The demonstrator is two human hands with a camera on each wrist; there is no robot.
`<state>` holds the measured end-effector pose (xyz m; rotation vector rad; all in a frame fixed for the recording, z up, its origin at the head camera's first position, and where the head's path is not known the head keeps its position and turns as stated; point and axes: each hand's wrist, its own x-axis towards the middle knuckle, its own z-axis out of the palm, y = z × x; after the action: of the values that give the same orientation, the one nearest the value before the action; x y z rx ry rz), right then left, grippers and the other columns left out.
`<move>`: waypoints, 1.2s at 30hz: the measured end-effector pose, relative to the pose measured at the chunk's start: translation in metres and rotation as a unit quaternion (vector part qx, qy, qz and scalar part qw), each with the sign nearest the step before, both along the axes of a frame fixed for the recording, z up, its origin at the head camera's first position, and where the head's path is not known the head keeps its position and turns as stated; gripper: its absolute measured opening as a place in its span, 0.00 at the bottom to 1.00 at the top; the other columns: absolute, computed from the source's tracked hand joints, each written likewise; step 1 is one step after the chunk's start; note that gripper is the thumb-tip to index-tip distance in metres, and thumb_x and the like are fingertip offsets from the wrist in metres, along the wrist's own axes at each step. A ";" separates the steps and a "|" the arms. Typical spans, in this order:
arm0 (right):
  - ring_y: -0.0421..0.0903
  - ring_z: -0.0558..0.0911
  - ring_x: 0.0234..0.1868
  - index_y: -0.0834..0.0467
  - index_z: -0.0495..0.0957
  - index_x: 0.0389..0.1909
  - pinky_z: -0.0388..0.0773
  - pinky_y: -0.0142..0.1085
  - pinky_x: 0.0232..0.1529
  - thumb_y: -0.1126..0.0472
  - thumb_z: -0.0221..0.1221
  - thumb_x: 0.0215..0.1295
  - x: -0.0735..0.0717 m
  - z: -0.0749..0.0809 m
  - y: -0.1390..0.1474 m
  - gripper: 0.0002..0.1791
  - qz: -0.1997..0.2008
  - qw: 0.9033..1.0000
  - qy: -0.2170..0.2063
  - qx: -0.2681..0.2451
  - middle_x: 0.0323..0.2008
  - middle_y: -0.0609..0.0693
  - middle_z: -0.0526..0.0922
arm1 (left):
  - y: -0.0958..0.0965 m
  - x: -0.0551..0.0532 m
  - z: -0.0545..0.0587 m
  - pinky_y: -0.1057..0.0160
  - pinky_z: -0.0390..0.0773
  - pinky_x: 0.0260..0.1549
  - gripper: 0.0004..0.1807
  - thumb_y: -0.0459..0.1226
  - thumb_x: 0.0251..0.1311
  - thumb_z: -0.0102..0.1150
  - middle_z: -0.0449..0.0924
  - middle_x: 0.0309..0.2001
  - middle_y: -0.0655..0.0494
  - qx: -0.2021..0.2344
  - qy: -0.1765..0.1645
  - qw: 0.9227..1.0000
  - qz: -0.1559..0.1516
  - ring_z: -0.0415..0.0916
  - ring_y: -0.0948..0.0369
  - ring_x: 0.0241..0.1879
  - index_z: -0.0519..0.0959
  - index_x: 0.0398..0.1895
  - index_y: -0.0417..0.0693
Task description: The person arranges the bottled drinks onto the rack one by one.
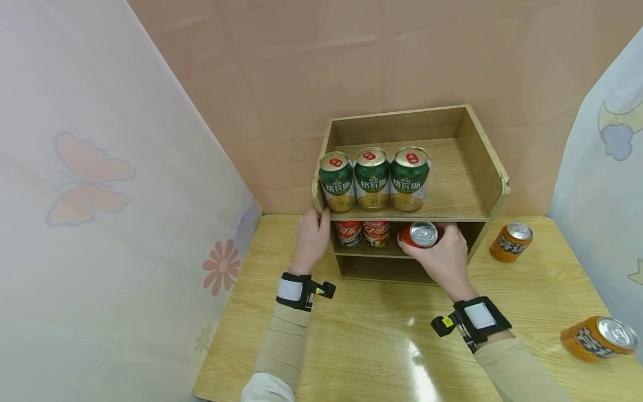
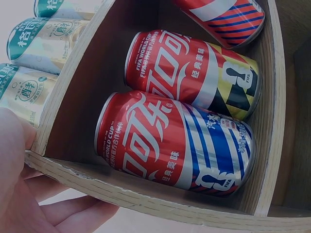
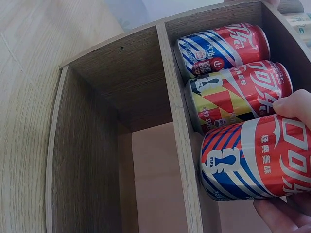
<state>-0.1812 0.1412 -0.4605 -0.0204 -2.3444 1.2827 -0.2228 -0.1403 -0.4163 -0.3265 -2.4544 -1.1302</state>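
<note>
My right hand (image 1: pixel 446 254) grips a red cola can (image 1: pixel 423 234) at the opening of the middle level of a wooden shelf (image 1: pixel 452 178). In the right wrist view, thumb and fingers are around this cola can (image 3: pixel 252 160), beside two others. Those two cola cans (image 2: pixel 175 145) stand side by side at the left end of that level. My left hand (image 1: pixel 310 237) holds the shelf's left side panel, its thumb near the front edge and its fingers behind the panel in the left wrist view. Three green-and-gold cans (image 1: pixel 372 178) stand in a row on the top level.
Right of the shelf, an orange can (image 1: pixel 509 243) stands on the wooden table (image 1: pixel 382 335). Another orange can (image 1: pixel 598 338) is nearer the table's right edge. A bottom compartment (image 3: pixel 87 160) lies below the cola cans. Fabric walls (image 1: pixel 150 167) enclose the sides and back.
</note>
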 end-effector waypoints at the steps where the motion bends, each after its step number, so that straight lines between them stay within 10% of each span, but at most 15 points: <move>1: 0.61 0.79 0.51 0.65 0.70 0.56 0.73 0.58 0.49 0.49 0.81 0.43 -0.001 0.000 0.000 0.45 0.000 1.000 0.000 0.002 0.48 0.62 0.79 | 0.000 0.000 0.000 0.58 0.64 0.17 0.13 0.42 0.78 0.45 0.64 0.20 0.55 0.002 0.001 1.000 -0.001 0.64 0.58 0.17 0.73 0.44 0.40; 36: 0.64 0.81 0.52 0.61 0.69 0.63 0.76 0.60 0.47 0.46 0.80 0.46 -0.033 0.001 -0.005 0.48 0.031 0.998 -0.003 0.051 0.54 0.61 0.79 | 0.000 0.001 0.000 0.58 0.63 0.17 0.13 0.41 0.78 0.44 0.64 0.20 0.55 -0.001 0.005 1.000 0.001 0.64 0.58 0.17 0.74 0.46 0.39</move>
<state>-0.2141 0.1364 -0.4594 0.0806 -2.4299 1.1907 -0.2219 -0.1406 -0.4165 -0.3286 -2.4461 -1.1237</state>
